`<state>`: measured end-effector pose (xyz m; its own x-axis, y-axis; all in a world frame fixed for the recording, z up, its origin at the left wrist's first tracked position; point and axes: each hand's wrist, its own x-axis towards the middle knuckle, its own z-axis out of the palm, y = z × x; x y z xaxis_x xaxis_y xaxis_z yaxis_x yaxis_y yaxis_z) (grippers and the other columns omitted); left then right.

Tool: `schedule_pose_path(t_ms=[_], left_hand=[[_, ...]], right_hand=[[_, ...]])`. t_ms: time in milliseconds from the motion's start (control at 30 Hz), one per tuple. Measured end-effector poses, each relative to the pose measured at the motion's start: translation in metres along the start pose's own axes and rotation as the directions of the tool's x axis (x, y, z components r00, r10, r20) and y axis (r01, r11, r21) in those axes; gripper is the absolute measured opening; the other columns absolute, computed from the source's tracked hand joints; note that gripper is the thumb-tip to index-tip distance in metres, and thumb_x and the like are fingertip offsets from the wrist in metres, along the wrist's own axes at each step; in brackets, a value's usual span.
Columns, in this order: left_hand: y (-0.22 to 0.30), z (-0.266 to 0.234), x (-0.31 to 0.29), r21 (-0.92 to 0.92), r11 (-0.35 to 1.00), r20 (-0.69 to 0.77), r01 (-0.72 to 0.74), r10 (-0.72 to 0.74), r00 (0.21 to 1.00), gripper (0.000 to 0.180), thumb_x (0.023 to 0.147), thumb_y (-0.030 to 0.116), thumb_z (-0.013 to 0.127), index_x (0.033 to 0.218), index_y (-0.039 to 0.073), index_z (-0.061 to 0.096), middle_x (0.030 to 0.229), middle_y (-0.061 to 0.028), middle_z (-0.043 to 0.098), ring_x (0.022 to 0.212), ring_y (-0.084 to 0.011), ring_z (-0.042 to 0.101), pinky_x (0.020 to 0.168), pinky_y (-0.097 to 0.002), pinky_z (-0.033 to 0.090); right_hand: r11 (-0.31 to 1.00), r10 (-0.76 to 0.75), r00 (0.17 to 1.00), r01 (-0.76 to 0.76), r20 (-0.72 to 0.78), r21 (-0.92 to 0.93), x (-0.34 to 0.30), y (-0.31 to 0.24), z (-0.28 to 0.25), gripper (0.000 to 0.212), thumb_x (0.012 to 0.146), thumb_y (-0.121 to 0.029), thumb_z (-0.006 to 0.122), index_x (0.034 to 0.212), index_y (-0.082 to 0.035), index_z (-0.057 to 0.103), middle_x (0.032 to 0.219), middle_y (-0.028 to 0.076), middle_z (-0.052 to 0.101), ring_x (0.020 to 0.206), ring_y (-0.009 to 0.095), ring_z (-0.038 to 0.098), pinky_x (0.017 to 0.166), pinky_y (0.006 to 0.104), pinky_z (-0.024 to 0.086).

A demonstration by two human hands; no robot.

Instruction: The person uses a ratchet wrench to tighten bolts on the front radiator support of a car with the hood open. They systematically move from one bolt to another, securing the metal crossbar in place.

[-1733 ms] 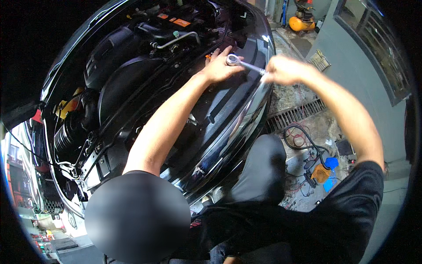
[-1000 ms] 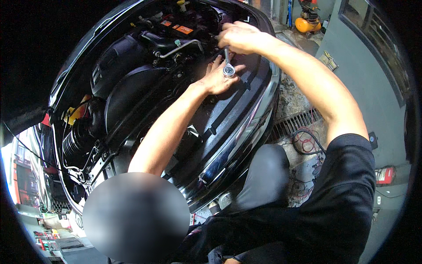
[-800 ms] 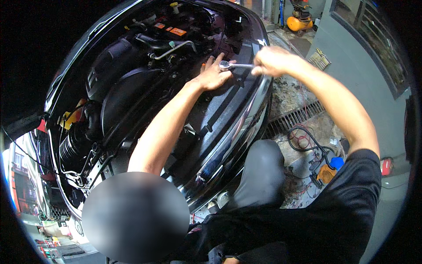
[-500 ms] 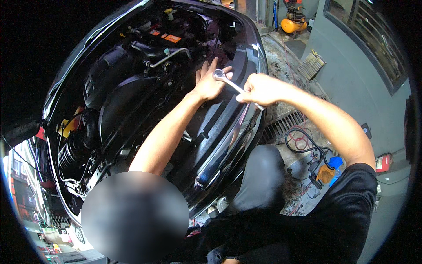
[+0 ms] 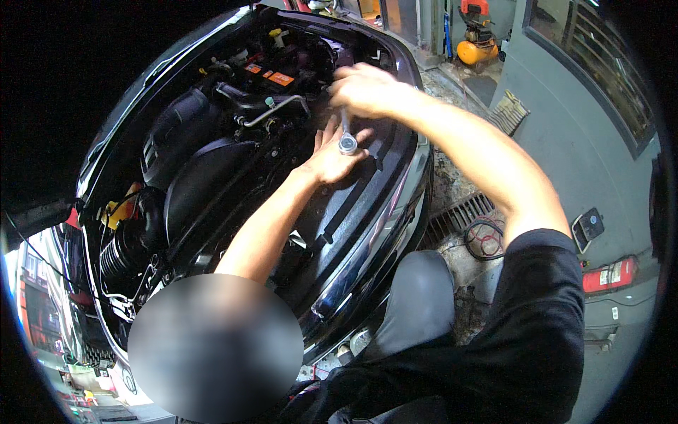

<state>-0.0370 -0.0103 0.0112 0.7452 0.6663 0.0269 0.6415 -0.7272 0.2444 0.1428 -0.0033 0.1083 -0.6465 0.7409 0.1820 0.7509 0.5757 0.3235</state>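
Observation:
In the front part of a car's engine bay, my right hand (image 5: 367, 90) grips the handle of a shiny metal ratchet wrench (image 5: 347, 143). The hand is slightly smeared by motion. The wrench's round head points back toward me, above my left hand (image 5: 329, 159). That left hand lies with its fingers spread by the black front panel (image 5: 360, 194), under the wrench head. What sits beneath the head is hidden.
Left of my hands are a black engine cover (image 5: 205, 173), a bent metal pipe (image 5: 282, 109) and a battery with orange labels (image 5: 281, 78). Beyond the bumper lie a floor grate (image 5: 455, 215) and a coiled hose (image 5: 487, 239). An orange air compressor (image 5: 477, 51) stands farther back.
My right hand has swung the wrench handle forward and left, so the handle now points away from me. My left hand has stayed on the same spot of the car.

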Motion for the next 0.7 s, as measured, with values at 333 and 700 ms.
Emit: schedule_pose_path(t_ms=[333,700], left_hand=[[0.010,0.003,0.008,-0.041,0.997,-0.081,0.063,-0.067,0.994,0.067,0.092,0.059,0.059,0.153,0.036,0.044,0.170,-0.0153,0.010,0.153,-0.0484,0.008,0.122,-0.0627,0.011],[-0.020,0.021,0.012,-0.033,0.995,-0.006,0.096,-0.096,0.995,0.089,0.089,0.070,0.057,0.161,0.025,0.029,0.171,-0.0122,0.002,0.156,-0.0421,0.001,0.120,-0.0693,0.006]], right_hand=[[0.911,0.353,0.924,-0.375,0.146,0.170,-0.107,-0.008,-0.001,0.031,0.085,-0.037,0.076,0.093,-0.007,0.075,0.091,0.016,0.071,0.094,0.036,0.069,0.082,0.0491,0.054],[0.813,0.132,0.987,-0.160,0.089,0.560,-0.039,-0.069,-0.004,0.059,0.094,-0.058,0.059,0.125,-0.008,0.063,0.108,0.023,0.070,0.101,0.041,0.068,0.089,0.0505,0.053]])
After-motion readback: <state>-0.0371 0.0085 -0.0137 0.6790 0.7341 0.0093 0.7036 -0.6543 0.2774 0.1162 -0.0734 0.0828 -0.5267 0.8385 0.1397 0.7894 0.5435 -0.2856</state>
